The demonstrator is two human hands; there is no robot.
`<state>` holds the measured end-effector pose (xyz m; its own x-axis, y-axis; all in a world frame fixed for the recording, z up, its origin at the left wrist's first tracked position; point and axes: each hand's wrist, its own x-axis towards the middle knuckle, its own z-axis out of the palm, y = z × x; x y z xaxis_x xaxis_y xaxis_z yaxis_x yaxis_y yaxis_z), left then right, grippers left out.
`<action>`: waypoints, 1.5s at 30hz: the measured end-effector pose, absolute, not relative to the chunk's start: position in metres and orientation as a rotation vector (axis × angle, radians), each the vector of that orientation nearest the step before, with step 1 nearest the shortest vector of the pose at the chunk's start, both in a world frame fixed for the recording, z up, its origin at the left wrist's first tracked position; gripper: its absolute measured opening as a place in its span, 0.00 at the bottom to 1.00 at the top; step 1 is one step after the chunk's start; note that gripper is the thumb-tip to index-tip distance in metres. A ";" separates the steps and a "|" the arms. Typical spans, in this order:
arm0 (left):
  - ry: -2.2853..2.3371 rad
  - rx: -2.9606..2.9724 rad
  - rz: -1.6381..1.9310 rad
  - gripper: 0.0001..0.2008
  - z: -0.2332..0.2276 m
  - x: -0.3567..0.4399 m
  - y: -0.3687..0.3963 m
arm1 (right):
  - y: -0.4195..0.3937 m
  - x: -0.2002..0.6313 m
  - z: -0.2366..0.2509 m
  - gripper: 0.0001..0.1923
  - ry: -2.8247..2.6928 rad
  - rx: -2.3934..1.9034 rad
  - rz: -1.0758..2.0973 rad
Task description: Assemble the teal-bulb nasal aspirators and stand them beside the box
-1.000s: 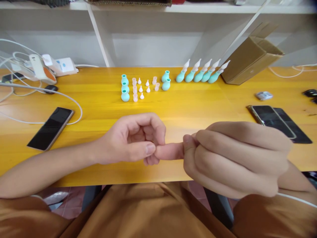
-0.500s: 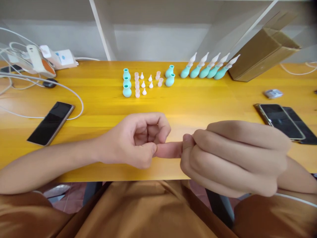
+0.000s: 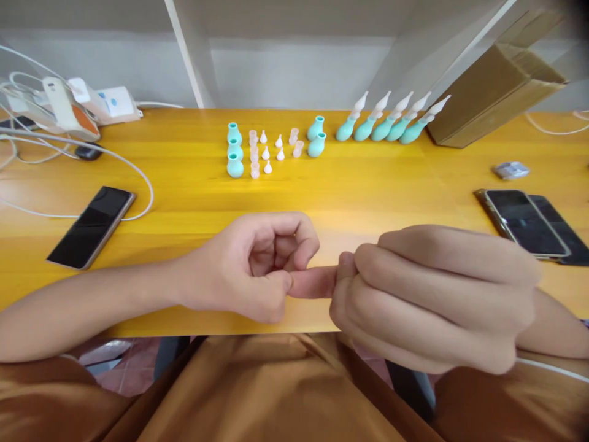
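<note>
A yellow wooden surface point(image 3: 368, 196) fills the frame beneath a person in a brown garment, seated at its near edge with both bare hands raised over the lap. At far right a cardboard box point(image 3: 492, 92) lies tipped against the wall. Phones lie face up on both sides, one at left point(image 3: 91, 226) ringed by a white cable point(image 3: 115, 166), two more at right point(image 3: 524, 222). The right hand point(image 3: 437, 294) is curled into a loose fist, its forefinger stretched toward the left hand point(image 3: 251, 270), whose grip is pressed together, thumb and bent fingers closed around the tip of that forefinger; whether either hand hides a small part cannot be told. Well apart from the hands, toward the back of the surface, five assembled teal bulbs with pale nozzles point(image 3: 391, 120) lean in a row just beside the box, which suggests five units are finished. Left of them stand five bare teal bulbs point(image 3: 234, 150), three in a column and two near the row, with loose pink collars point(image 3: 254, 153) and small white tips point(image 3: 271, 152) between them, so as judged from this layout about half the work remains, and neither hand is touching those parts.
</note>
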<state>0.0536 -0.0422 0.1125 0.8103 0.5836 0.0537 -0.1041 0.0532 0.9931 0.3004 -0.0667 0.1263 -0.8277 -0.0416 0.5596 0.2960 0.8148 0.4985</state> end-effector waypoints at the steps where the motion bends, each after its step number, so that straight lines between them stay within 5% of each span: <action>1: 0.419 1.427 0.535 0.14 0.112 0.054 -0.043 | -0.067 0.300 0.127 0.19 -2.446 -0.192 -0.796; 35: 0.489 1.186 0.306 0.13 0.111 0.054 -0.040 | -0.062 0.296 0.118 0.21 -2.448 -0.146 -0.821; 45: 0.513 1.293 0.622 0.06 0.089 0.052 0.001 | -0.011 0.306 0.111 0.23 -2.311 -0.249 -0.918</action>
<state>0.0522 0.0014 0.0893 0.7333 0.6799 -0.0063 -0.1354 0.1551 0.9786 0.3061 -0.0106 0.1108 -0.7824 -0.0540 0.6204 0.3863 0.7392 0.5516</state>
